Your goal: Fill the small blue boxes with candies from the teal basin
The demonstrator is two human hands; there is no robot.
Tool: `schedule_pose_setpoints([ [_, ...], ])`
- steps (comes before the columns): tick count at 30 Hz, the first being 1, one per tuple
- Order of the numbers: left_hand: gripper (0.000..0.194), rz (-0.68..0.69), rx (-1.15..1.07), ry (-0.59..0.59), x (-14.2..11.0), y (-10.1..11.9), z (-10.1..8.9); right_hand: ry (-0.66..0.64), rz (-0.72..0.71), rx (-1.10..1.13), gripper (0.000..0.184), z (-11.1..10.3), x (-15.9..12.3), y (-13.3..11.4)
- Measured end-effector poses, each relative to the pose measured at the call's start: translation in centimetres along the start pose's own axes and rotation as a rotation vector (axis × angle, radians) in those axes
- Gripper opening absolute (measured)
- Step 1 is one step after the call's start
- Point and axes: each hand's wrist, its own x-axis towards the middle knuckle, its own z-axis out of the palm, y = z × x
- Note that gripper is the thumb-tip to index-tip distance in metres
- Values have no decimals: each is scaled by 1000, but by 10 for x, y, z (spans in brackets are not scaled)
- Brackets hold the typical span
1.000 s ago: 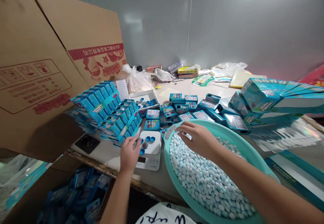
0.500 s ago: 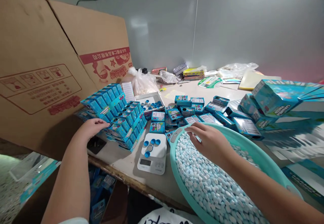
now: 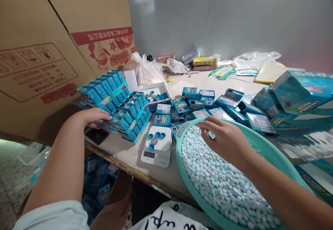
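Left hand (image 3: 92, 117), fingers extended together, against stacked blue boxes (image 3: 127, 119); right hand (image 3: 225, 141), fingers curled, any pinch unclear, over pale blue candies (image 3: 221, 185) in a teal basin (image 3: 180, 164).

From my feed, a brown cardboard carton flap (image 3: 44, 49) with red print leans in at the left of the desk (image 3: 192, 79). Along the back, against a grey wall (image 3: 208, 15), I see a white plastic bag (image 3: 147, 71), yellow packets (image 3: 205, 62), a round green-and-white card (image 3: 222, 73) and a pale yellow board (image 3: 269, 72).
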Motion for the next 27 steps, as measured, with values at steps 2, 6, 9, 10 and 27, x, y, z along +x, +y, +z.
schedule_pose_setpoints([
  [2, 57, -96, -51, -107, 2, 2, -1, 5, -5, 11, 23, 0, 0, -1],
  [6, 53, -176, -105, -178, 7, 7, -3, 8, -15, 23, 23, -2, -1, -6],
  [9, 50, -172, -146, -160, 6, 5, 0, 34, -15, 16, 21, -4, -1, -9],
  [10, 50, -160, -171, -148, 6, 3, 2, 46, -13, 11, 20, -4, -1, -9],
  [27, 43, 694, -747, 223, -155, 50, 220, 20, -518, 248, 13, 6, -3, -24],
])
